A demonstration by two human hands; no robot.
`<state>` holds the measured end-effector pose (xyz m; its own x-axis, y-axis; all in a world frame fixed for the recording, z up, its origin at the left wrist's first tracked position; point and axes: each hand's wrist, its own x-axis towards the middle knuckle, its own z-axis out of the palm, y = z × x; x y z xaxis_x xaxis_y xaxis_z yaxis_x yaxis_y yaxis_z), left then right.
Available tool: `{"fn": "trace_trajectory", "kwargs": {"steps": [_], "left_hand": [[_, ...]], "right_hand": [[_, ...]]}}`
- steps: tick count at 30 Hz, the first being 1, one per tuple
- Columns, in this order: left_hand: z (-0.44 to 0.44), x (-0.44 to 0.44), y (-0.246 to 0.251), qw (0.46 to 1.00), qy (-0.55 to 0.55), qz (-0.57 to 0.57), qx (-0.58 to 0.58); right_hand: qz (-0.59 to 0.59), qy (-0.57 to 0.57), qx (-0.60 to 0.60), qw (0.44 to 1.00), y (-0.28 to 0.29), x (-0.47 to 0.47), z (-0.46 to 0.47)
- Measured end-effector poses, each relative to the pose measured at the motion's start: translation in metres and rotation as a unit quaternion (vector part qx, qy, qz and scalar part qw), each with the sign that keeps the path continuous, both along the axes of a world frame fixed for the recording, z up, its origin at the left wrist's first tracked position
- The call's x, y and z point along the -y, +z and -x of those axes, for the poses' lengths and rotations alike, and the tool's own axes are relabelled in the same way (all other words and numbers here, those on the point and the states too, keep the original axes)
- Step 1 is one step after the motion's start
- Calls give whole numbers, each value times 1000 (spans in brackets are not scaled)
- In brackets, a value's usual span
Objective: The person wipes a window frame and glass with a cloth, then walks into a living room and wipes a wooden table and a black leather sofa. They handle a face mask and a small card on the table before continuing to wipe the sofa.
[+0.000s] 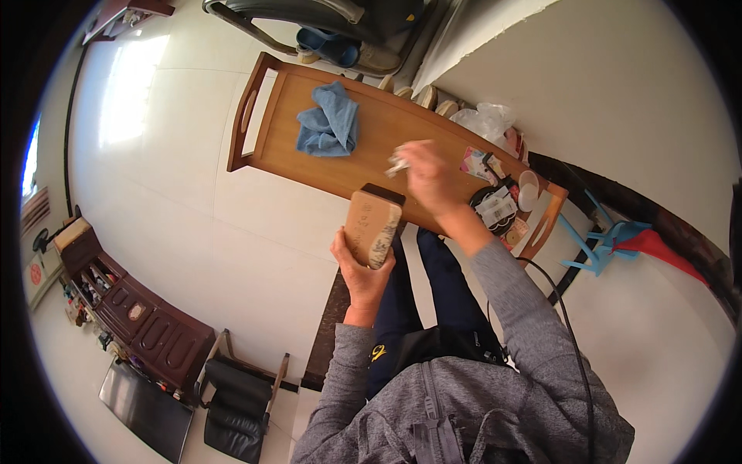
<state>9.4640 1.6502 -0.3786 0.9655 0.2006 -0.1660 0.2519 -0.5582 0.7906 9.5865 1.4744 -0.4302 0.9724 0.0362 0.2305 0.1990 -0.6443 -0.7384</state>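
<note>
My left hand (362,275) grips the lower end of a tan box (371,223). The box bears writing and a mottled grey pattern along one side, and its far end is dark. To the right and a little above it, my right hand (426,174) is blurred. Its fingers close on a small whitish thing (397,166), perhaps crumpled tissue, too smeared to name. Below both hands runs a brown wooden bench (377,145) with raised slotted ends. A crumpled blue cloth (330,120) lies on its left part.
On the bench's right end sit a clear plastic cup (528,190), a colourful card (478,162) and a dark round item (493,206) with a white label. Shoes and a plastic bag (484,120) line its far side. A light blue stool (614,240) stands right; a black cable (556,290) crosses my right arm.
</note>
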Motion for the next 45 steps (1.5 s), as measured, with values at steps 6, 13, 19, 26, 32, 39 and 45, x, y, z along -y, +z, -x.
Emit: {"fn": "trace_trajectory", "kwargs": {"steps": [6,13,19,26,32,39,45], "left_hand": [[-7,-23,2,999,31,-25,-15],[-12,-25,3,999,33,9,-36],[-28,-16,12,997,51,52,-26],[-46,-9,24,975,66,188,-97],[-55,7,42,881,65,424,-200],[-50,11,39,867,18,457,-199],[-41,35,50,931,-82,318,-161]], "right_hand": [[45,169,6,985,-40,8,18],[161,133,-49,977,1,61,66],[89,229,-44,968,-32,-24,53],[150,180,-48,971,-15,81,105],[103,74,-104,986,3,79,81],[100,-28,-71,992,34,69,64],[-570,-8,-307,762,70,48,87]]}}
